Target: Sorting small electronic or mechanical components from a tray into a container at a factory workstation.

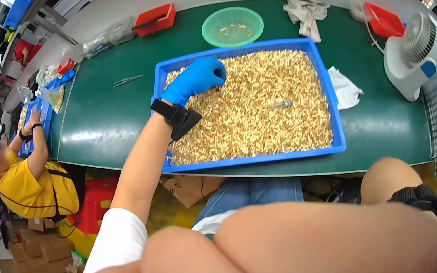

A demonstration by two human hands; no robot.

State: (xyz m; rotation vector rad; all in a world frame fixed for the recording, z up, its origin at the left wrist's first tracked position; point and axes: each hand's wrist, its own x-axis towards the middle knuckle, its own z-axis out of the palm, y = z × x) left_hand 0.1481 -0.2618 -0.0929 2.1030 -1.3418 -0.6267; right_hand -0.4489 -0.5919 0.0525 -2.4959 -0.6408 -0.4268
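Note:
My left hand [199,77], in a blue glove with a black strap and box at the wrist, is above the left part of a blue tray [246,159]. Its fingers are curled to the thumb; whatever they hold is hidden. Small brass-coloured metal pieces [255,125] fill the tray in a thick layer. On top of them, right of my glove, rests a small clear and grey tube-like piece [281,105]. My bare right hand [319,259] appears large and blurred close to the camera, with a black band [421,198] behind it; its grip is unclear.
Behind the tray sits a green basket [230,45] with a few brass pieces. Tweezers [128,81], a red bin [155,19], a grey cloth [306,13], a white cloth [345,90] and a white fan [418,55] lie around. A person in yellow [42,193] works at left.

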